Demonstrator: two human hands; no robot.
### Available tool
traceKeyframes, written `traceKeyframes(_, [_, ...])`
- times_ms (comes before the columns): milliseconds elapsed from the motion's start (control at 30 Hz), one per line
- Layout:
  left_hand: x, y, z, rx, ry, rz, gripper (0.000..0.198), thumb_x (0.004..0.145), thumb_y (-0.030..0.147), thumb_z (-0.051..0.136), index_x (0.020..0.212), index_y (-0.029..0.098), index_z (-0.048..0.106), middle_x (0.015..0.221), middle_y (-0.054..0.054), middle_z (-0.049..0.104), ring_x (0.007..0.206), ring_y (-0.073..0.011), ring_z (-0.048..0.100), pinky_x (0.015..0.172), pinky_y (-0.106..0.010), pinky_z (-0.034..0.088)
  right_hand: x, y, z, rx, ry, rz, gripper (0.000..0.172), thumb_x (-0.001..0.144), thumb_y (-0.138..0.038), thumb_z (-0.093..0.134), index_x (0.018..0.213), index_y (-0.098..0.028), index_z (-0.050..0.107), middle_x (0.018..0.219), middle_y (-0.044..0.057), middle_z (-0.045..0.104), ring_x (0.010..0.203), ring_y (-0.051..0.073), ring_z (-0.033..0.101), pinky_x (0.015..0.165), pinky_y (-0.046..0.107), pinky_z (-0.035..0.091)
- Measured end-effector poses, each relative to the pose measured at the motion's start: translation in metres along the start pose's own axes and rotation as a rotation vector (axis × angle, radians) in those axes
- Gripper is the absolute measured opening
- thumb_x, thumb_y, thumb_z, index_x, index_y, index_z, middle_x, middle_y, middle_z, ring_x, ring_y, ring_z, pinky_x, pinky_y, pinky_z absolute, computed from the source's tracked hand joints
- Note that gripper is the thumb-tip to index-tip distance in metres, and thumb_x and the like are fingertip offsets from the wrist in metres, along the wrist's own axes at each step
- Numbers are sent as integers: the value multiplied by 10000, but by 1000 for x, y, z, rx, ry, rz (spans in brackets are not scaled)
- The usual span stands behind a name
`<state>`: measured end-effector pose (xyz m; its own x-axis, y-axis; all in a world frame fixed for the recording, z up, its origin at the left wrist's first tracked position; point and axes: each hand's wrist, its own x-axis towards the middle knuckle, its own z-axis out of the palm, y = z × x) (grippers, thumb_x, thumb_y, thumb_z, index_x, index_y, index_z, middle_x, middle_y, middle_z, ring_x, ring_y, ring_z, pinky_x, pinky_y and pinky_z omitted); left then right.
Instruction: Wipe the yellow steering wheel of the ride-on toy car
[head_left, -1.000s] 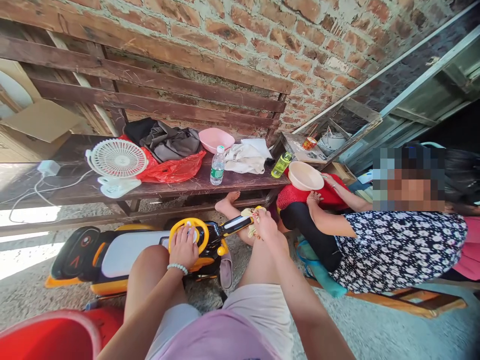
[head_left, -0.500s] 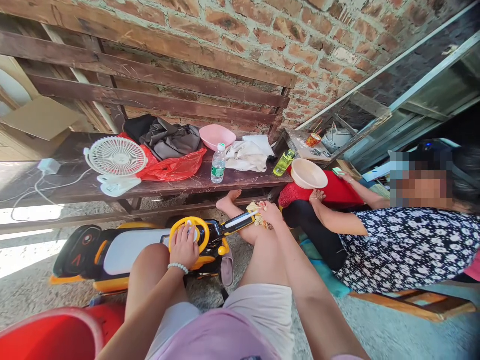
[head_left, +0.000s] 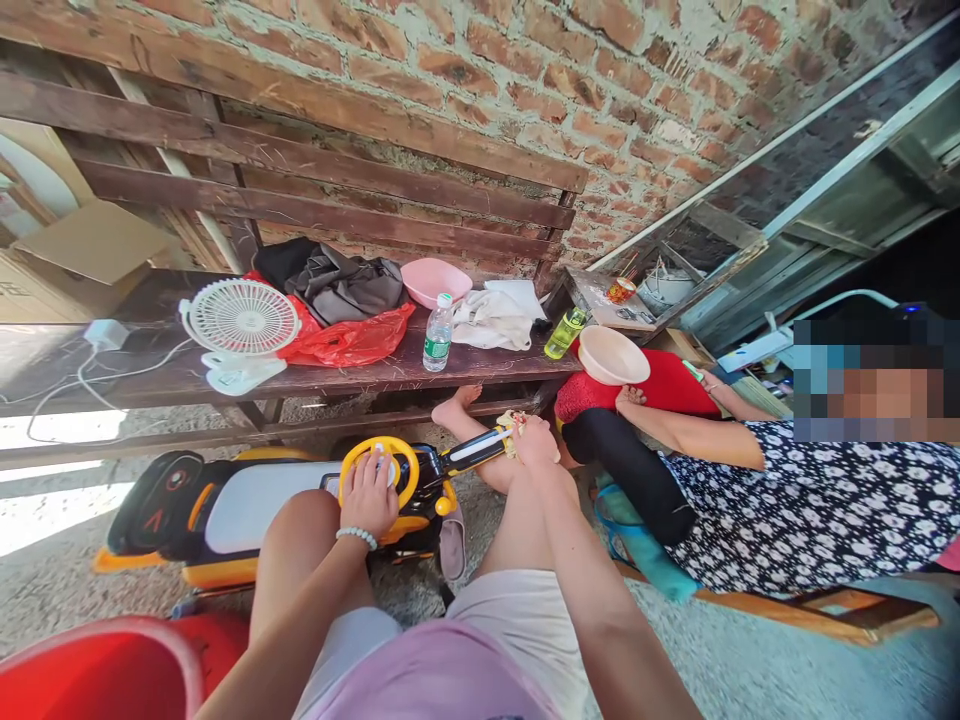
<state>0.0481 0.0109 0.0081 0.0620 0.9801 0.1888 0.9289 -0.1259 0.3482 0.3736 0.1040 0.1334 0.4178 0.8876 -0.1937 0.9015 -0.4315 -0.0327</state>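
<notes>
The person's left hand is being held open, with the fingers spread across the yellow steering wheel of a ride-on toy car, and a white beaded bracelet is being worn on that wrist. The right hand is being kept narrowly closed on a small patterned fabric scrap, just beside the tip of the toy's black-and-yellow handle. A red bucket is being shown at the near left, and a bare foot is being seen beyond the toy. To the right, a seated person in a black-and-white floral dress is being seen with 1 hand under a cream bowl, which is being supported against a red cushion. Along the wooden bench, a white fan, a red plastic bag, dark clothes, a pink bowl, a water bottle, white cloth and a green bottle are being carried. Behind them, wooden slats are being propped against a brick wall.
</notes>
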Motion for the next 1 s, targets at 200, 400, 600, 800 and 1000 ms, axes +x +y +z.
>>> traceKeyframes(200, [0,0,3,-24,7,-16,656,900,264,546,1534,103,583,1655,-200,499,1545,-378,436,1302,-565,260,-16,0,-14,-6,-90,-41,452,1073,-467,523,1413,-180,602,1368,205,664,1188,290,721,931,330,543])
traceKeyframes(400, [0,1,0,-44,-3,-12,740,886,271,526,1606,103,500,1668,-196,482,1556,-387,421,1292,-587,267,-35,-36,9,66,-79,-144,521,1109,-520,400,1561,-265,447,1394,164,630,1095,256,729,902,350,537])
traceKeyframes(600, [0,0,1,-54,-9,-23,752,885,291,524,1615,113,490,1660,-189,495,1554,-389,423,1300,-585,250,-46,-54,31,5,-147,-187,414,1123,-486,367,1368,-269,621,1300,143,667,1046,234,733,908,351,549])
traceKeyframes(800, [0,0,1,-37,-11,-20,715,897,283,534,1592,119,523,1668,-183,487,1558,-383,418,1300,-583,259,-75,-69,38,-8,-175,-323,425,1094,-502,453,1391,-269,649,1345,142,676,1057,243,738,897,345,559])
traceKeyframes(1000, [-1,3,-3,-8,-36,-16,649,917,237,529,1546,85,573,1671,-192,478,1564,-371,417,1314,-560,252,-39,-50,4,-123,-173,-396,434,1098,-451,449,1313,-217,744,1298,160,745,1206,282,708,985,370,531])
